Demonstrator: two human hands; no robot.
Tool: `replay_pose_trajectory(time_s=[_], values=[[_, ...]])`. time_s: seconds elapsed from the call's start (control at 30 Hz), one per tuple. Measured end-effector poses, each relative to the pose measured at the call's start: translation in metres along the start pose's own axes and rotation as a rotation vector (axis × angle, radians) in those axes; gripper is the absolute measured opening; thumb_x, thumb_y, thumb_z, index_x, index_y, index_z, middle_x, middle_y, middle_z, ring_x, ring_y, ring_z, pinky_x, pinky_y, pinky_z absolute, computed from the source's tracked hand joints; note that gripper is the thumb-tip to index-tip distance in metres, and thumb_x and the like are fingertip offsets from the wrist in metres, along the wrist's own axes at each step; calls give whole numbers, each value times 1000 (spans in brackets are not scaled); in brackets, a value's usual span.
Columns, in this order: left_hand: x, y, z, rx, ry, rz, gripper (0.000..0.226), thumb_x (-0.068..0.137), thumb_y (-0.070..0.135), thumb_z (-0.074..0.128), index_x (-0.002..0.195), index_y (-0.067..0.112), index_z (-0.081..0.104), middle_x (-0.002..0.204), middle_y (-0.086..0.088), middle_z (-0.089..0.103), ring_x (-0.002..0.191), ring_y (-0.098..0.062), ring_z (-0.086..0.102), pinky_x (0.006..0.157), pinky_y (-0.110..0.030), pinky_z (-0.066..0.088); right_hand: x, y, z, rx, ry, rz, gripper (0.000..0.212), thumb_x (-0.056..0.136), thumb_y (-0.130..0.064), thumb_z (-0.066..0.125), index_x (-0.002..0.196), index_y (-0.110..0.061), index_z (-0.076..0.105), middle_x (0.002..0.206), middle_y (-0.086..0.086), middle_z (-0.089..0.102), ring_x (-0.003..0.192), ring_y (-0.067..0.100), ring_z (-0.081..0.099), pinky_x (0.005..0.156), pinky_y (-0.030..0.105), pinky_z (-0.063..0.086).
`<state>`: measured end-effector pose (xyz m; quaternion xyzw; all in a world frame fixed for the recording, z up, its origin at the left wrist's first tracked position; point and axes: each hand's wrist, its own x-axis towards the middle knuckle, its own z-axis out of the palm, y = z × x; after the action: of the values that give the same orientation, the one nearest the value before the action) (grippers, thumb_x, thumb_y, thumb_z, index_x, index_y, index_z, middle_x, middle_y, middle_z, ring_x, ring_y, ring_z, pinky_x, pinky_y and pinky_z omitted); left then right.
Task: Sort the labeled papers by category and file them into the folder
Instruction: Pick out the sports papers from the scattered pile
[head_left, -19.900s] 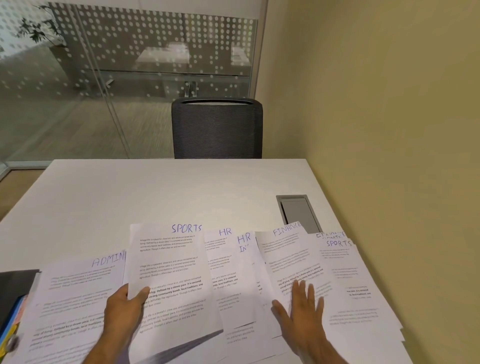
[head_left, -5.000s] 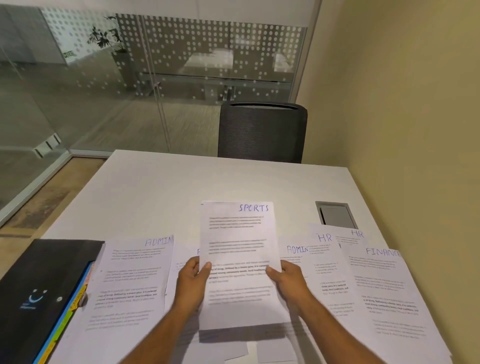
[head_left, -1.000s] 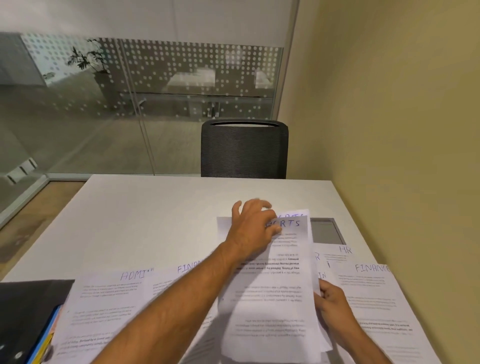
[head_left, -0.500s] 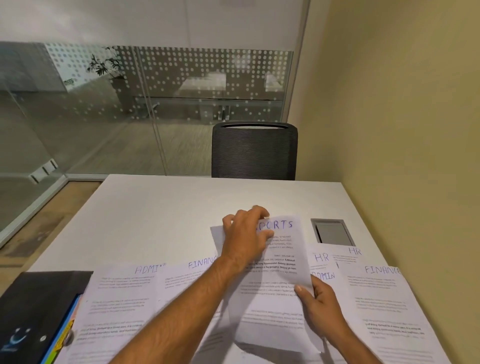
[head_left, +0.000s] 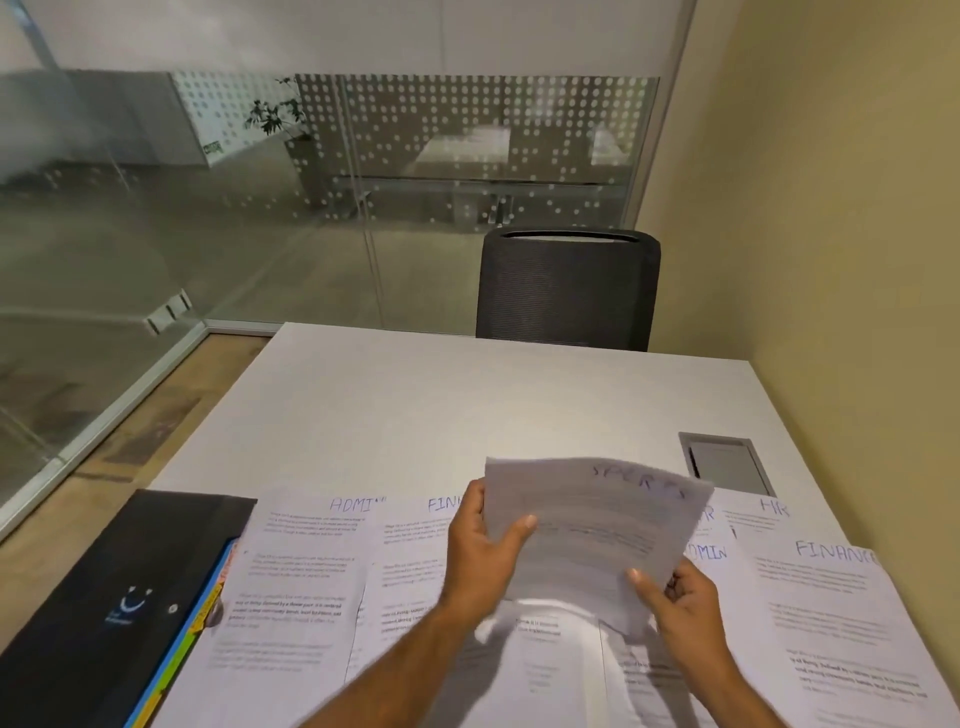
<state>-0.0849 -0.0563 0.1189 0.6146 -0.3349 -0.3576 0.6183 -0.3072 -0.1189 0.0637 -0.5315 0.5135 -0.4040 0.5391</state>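
i see the white table (head_left: 467, 395) first, its near edge covered by a row of sheets lying flat: an admin sheet (head_left: 306, 566) on the left, a finance sheet (head_left: 410, 551) beside it, another admin sheet (head_left: 709, 552), an hr sheet (head_left: 763, 519) and a second finance sheet (head_left: 841, 613) on the right. the black folder (head_left: 119, 587) lies shut at the left corner, coloured dividers showing along its edge, touching the left admin sheet.

what has changed: half a second ago the sports stack (head_left: 592, 535) was pressed down on the table under my left palm; now it is lifted clear of the surface, tilted and blurred with motion, above the middle of the row. my left hand (head_left: 480, 556) pinches its left edge, thumb on top and fingers behind. my right hand (head_left: 680, 597) pinches the lower right corner, thumb over the sheet.

i judge that the sports category is gathered and squared, so that pile looks ready to go toward the folder on my left. the other labels are mixed along the row, so most of the sorting is not yet done.
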Motion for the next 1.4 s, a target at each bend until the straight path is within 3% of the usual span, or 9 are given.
replay_pose_trajectory(time_s=[0.1, 0.2, 0.43, 0.6, 0.7, 0.93, 1.07, 1.23, 1.4], values=[[-11, -26, -7, 59, 1, 17, 43, 82, -1, 75, 112, 24, 58, 106, 18, 71, 98, 0, 67, 84, -18, 53, -6, 13, 14, -10, 16, 56, 29, 85, 6, 70, 109, -8, 66, 97, -1, 74, 92, 19, 69, 70, 19, 58], [-13, -47, -9, 67, -7, -61, 46, 86, 5, 74, 119, 29, 54, 108, 10, 72, 103, -2, 67, 95, -28, 54, -10, 21, 27, -26, 29, 57, 33, 83, 10, 69, 109, -10, 62, 98, -5, 69, 94, 11, 63, 91, 39, 52], [12, -69, -30, 433, -124, -51, 48, 88, 49, 65, 130, 42, 43, 130, 9, 58, 118, -14, 57, 94, -44, 54, 6, 14, 24, -53, 124, 66, 21, 88, -5, 71, 108, -7, 69, 93, 2, 73, 87, 21, 69, 72, 27, 54], [0, -138, -92, 1270, -431, -154, 100, 84, 85, 21, 158, 20, 6, 164, 5, -3, 152, -25, -12, 117, -55, -11, 24, 21, -12, -29, 247, 120, 28, 92, -1, 65, 120, -2, 62, 106, 15, 67, 94, 31, 63, 93, 38, 47], [-14, -153, -98, 1479, -465, 59, 103, 81, 90, 19, 158, 21, 9, 163, -3, -8, 145, -27, -26, 112, -60, -17, 31, 32, -27, -3, 338, 187, 41, 93, 1, 62, 133, -3, 57, 118, 10, 64, 112, 33, 60, 106, 44, 41], [-17, -140, -43, 1322, -687, -97, 97, 83, 87, 21, 151, 35, -24, 155, 9, -30, 145, -24, -32, 110, -59, -27, 31, 38, -22, 86, 384, 269, 43, 91, 3, 65, 131, -10, 60, 120, 9, 68, 113, 34, 63, 110, 54, 40], [-15, -141, -37, 1142, -585, -42, 89, 77, 90, 14, 139, 49, -33, 159, 13, -24, 149, -19, -26, 115, -54, -21, 31, 36, -12, 161, 362, 295, 42, 91, 7, 63, 131, -3, 58, 117, 11, 69, 108, 34, 65, 108, 53, 40], [-2, -146, -119, 1280, -88, -267, 94, 85, 82, 23, 151, 35, -24, 159, -6, -30, 147, -32, -27, 116, -58, -13, 27, 41, -9, 155, 359, 302, 29, 89, 5, 65, 105, -18, 67, 114, 9, 71, 107, 33, 67, 92, 47, 53], [-9, -142, -160, 1315, -135, -592, 102, 75, 89, 5, 151, 28, -27, 161, -10, -27, 147, -43, -21, 111, -70, -14, 21, 32, 1, 225, 358, 324, 39, 92, 9, 59, 130, -2, 58, 116, 15, 67, 109, 36, 63, 98, 40, 48]])
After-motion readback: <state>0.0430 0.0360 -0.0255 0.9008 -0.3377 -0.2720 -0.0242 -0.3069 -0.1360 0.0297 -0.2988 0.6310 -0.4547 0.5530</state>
